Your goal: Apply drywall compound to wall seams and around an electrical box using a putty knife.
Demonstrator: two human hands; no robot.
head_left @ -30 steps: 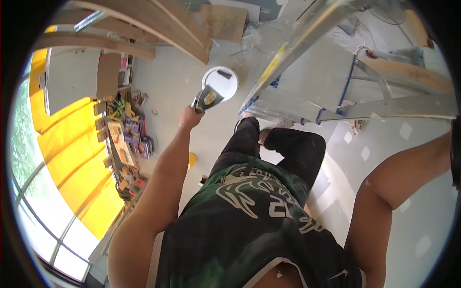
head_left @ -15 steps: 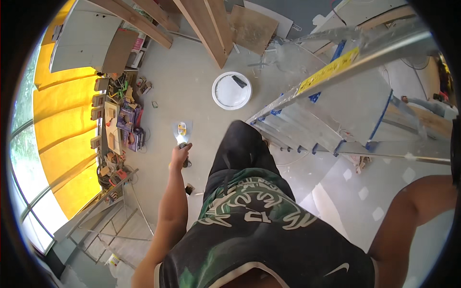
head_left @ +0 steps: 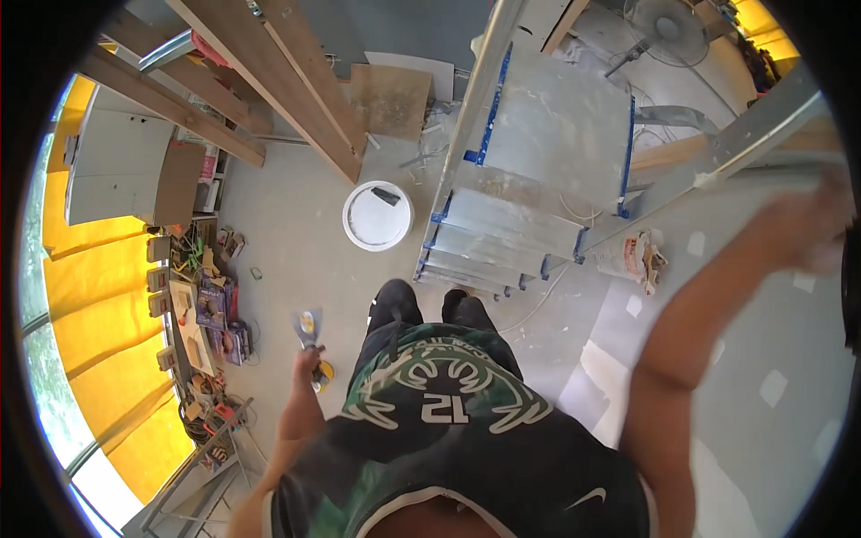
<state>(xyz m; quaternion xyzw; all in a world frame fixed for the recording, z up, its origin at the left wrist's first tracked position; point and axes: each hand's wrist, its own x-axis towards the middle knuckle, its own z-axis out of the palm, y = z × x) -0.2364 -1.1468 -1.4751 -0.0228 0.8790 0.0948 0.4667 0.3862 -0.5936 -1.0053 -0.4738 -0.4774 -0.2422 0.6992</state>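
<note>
My left hand is closed around the handle of a putty knife, its wide blade pointing away from me over the floor. A round yellow and black shape shows just beside that hand; whether it belongs to the knife I cannot tell. Out to the far right, my right hand is raised in front of a grey wall board dotted with white filler patches. Motion smears its fingers, so anything in them is hidden. Ahead of my feet stands a round white bucket with a dark object on top.
A metal stepladder with blue-edged steps rises ahead right. Behind its foot sits a white tub. Wooden posts stand ahead left. Tools and boxes line the left wall under yellow sheeting. A fan is far right.
My view has shifted right, with the ladder now more central. My right arm has swung up and outward into view. My left hand has drawn nearer my body, still holding the putty knife.
</note>
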